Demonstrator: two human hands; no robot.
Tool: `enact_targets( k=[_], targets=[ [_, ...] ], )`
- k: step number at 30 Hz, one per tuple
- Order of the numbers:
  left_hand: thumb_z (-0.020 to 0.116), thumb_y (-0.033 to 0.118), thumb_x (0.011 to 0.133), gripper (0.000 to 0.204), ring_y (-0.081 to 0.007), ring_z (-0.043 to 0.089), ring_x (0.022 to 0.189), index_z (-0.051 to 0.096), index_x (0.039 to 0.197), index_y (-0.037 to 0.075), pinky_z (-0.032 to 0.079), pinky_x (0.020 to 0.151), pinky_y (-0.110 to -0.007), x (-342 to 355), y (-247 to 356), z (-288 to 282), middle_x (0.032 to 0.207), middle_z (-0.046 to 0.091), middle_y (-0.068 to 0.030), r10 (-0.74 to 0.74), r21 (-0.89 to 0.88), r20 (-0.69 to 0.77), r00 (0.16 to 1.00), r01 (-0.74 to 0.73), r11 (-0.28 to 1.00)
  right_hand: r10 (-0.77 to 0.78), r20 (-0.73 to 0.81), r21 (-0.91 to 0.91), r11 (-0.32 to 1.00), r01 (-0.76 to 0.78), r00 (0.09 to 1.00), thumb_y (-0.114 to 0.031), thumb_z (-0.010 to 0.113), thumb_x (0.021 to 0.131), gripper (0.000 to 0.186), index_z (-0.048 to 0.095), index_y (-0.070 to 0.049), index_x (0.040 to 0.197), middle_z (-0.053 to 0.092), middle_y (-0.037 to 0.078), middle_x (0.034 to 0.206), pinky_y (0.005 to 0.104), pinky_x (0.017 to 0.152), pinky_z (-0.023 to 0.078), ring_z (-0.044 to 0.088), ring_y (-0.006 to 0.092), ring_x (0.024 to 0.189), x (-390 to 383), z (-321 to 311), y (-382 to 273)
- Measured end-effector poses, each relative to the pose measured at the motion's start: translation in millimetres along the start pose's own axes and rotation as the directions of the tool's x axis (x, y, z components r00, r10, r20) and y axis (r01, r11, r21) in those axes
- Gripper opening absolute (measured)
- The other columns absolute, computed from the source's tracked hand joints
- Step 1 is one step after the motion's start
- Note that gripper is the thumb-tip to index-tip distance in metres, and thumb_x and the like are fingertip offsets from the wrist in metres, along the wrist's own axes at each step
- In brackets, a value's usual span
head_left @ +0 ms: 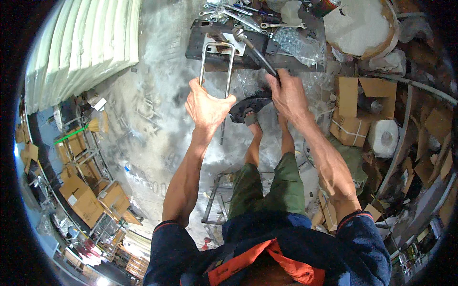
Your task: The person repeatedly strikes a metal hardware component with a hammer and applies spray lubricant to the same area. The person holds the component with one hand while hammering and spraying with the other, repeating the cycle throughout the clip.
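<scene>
My left hand [208, 107] is closed around the legs of a U-shaped metal bar [231, 64], its bend pointing away from me. The bend lies over a dark metal block [194, 44] at the near side of a workbench; whether it touches cannot be seen. In my right hand [290, 95] is a hammer [260, 58], gripped by its dark handle. Its head is just right of the bar's bend, apart from it in the picture. Beyond the hammer, a clear bag of bolts or nuts [292, 44] lies on the bench.
Several wrenches [238, 18] lie along the bench's far part. At far right stands a round drum-like thing with a pale top [355, 26]. Cardboard boxes [352, 128] sit on my right, more boxes [81, 198] on my left. Tall white wrapped sheets [81, 52] stand at far left.
</scene>
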State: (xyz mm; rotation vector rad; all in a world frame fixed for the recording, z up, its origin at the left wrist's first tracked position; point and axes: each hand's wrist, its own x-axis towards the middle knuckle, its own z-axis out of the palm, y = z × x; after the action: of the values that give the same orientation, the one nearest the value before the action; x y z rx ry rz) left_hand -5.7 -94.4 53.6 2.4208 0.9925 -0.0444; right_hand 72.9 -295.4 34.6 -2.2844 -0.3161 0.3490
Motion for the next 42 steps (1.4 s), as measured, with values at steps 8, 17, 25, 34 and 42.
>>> enact_targets(
  k=[8,17,25,34,42],
  targets=[
    [0.089,0.03,0.055,0.084,-0.0398,0.071,0.095,0.052,0.124,-0.001,0.055,0.087,-0.047,10.0,-7.1,6.1,0.102,0.071,-0.0239,0.081,-0.039,-0.001,0.997,-0.081,0.996,-0.116,-0.116,0.014,0.993,0.118,0.986,-0.022,0.067,0.104,0.027,0.054,0.0,0.095,0.059,0.023,0.062,0.0491,0.053,0.047,0.06,0.0501,0.058,-8.0,-15.0,12.2],
    [0.088,0.028,0.056,0.083,-0.0416,0.071,0.094,0.051,0.125,-0.002,0.055,0.087,-0.048,18.8,-10.3,20.3,0.101,0.071,-0.0246,0.188,0.039,0.003,0.982,-0.188,0.981,-0.097,-0.031,-0.15,0.984,0.091,0.995,-0.025,0.061,0.106,0.026,0.055,-0.001,0.099,0.062,0.024,0.065,0.0522,0.054,0.048,0.065,0.0475,0.061,-0.5,-17.8,36.0],
    [0.088,0.026,0.058,0.082,-0.0403,0.071,0.094,0.051,0.125,-0.002,0.056,0.087,-0.047,26.7,-16.6,28.7,0.101,0.071,-0.0227,0.235,-0.024,0.009,0.972,-0.235,0.972,-0.129,-0.046,-0.185,0.976,0.118,0.991,-0.023,0.063,0.105,0.025,0.056,0.0,0.098,0.059,0.021,0.063,0.0476,0.053,0.048,0.064,0.0384,0.057,2.3,-23.1,38.7],
    [0.086,0.025,0.059,0.079,-0.0411,0.071,0.092,0.051,0.125,0.0,0.056,0.084,-0.048,30.3,-22.6,31.7,0.101,0.07,-0.0226,0.306,-0.072,-0.019,0.952,-0.307,0.949,-0.074,-0.033,-0.057,0.996,0.072,0.997,-0.021,0.067,0.102,0.026,0.054,-0.001,0.092,0.061,0.025,0.062,0.0533,0.051,0.048,0.066,0.0482,0.061,-4.5,-31.9,36.8],
    [0.086,0.025,0.058,0.08,-0.0409,0.071,0.092,0.051,0.125,0.001,0.056,0.083,-0.048,34.0,-19.3,36.3,0.103,0.07,-0.0223,0.358,-0.124,-0.081,0.93,-0.366,0.922,-0.069,-0.071,-0.114,0.992,0.06,0.995,-0.022,0.068,0.101,0.026,0.055,-0.002,0.091,0.062,0.025,0.062,0.0515,0.054,0.051,0.066,0.0497,0.064,1.5,-35.8,47.7]
  ],
)
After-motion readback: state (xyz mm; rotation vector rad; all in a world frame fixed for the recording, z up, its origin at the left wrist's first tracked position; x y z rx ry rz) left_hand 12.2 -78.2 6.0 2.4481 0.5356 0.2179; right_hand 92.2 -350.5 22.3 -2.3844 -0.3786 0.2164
